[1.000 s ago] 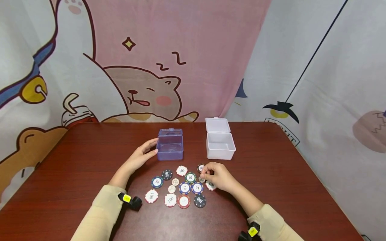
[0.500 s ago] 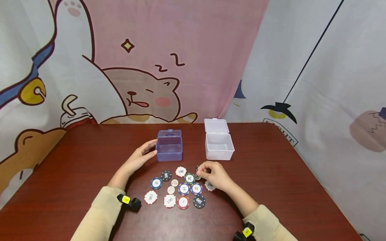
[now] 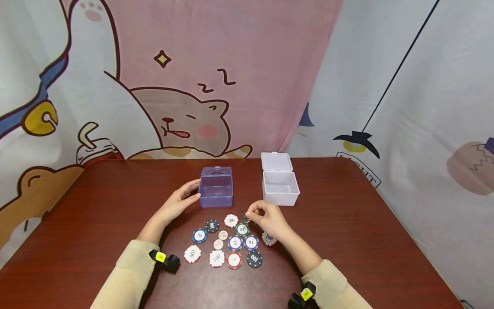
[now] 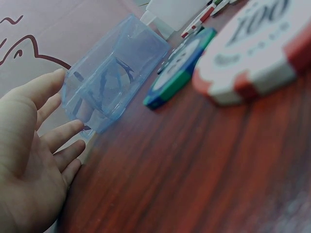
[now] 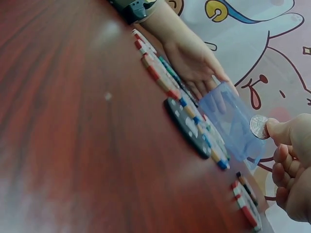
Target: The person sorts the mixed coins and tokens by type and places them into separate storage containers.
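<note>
A clear blue plastic box (image 3: 216, 187) stands on the red-brown table (image 3: 96, 206), its lid up. My left hand (image 3: 191, 191) lies open with straight fingers against the box's left side; the left wrist view shows the left hand (image 4: 39, 141) flat beside the blue box (image 4: 114, 73). My right hand (image 3: 252, 216) pinches a small silver coin (image 3: 247, 219) between thumb and forefinger, lifted just above the chips. In the right wrist view the coin (image 5: 258, 126) sits at the right hand's (image 5: 286, 145) fingertips, with the blue box (image 5: 233, 121) behind it. Several poker chips (image 3: 231, 242) lie spread flat below both hands.
An open white box (image 3: 280, 187) stands right of the blue one, its lid tipped back. Two small pale coins (image 3: 221, 239) lie among the chips. A cartoon curtain (image 3: 231, 77) hangs behind the table. A red-and-white 100 chip (image 4: 257, 53) fills the left wrist view.
My right hand has lifted the small coin off the chip cluster and carried it up and to the left, nearer the blue box. The left hand has stayed against the box.
</note>
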A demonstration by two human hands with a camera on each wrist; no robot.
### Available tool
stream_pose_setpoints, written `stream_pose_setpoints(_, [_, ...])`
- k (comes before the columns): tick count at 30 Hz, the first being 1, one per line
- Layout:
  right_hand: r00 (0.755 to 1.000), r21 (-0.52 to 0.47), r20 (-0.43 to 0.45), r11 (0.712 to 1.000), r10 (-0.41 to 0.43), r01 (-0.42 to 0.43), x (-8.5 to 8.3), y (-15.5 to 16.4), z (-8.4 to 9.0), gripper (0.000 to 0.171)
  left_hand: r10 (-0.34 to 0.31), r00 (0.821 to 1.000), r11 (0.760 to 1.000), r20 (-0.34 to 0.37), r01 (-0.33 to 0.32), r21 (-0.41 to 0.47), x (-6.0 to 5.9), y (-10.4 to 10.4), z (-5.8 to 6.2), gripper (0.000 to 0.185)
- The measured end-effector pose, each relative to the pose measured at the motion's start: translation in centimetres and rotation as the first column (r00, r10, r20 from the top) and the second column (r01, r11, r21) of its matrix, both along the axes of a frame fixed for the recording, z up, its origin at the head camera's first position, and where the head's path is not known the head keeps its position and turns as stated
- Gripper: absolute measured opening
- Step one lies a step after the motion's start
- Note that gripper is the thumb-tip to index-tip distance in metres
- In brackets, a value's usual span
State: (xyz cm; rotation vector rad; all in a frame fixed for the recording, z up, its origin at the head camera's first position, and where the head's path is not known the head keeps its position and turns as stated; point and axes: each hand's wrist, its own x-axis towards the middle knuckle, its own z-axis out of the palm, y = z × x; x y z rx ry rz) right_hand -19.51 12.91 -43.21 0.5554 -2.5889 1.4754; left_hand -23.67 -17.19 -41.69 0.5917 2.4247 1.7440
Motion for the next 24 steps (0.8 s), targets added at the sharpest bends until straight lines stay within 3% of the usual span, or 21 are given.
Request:
stream_pose_setpoints(5, [0.999, -0.071, 0.040, 0.997, -0.016, 0.019, -0.5, -0.8, 0.4, 0.011, -0.008, 1.000, 0.999, 0.001, 0.008, 0.036, -0.2, -0.1, -0.4, 0.053])
stream_pose_setpoints(7, [0.999, -0.104, 0.045, 0.994, -0.025, 0.029, -0.7, -1.2, 0.6, 0.011, -0.007, 1.000, 0.999, -0.008, 0.008, 0.048, -0.8, -0.3, -1.3, 0.054])
stream_pose_setpoints(15, [0.995, -0.140, -0.008, 0.985, -0.100, 0.098, -1.6, -2.7, 1.3, 0.010, -0.001, 1.000, 0.999, -0.011, 0.001, 0.036, -1.5, -0.7, -2.1, 0.053])
stream_pose_setpoints(17, [0.994, -0.161, -0.008, 0.982, -0.105, 0.103, -1.8, -3.0, 1.4, 0.010, 0.007, 1.000, 0.999, -0.012, -0.006, 0.038, -2.0, -0.9, -3.0, 0.054])
stream_pose_setpoints(24, [0.991, -0.177, -0.015, 0.976, -0.130, 0.125, -2.7, -4.1, 1.6, 0.011, 0.006, 1.000, 0.999, -0.021, -0.005, 0.041, -2.0, -0.9, -3.1, 0.055])
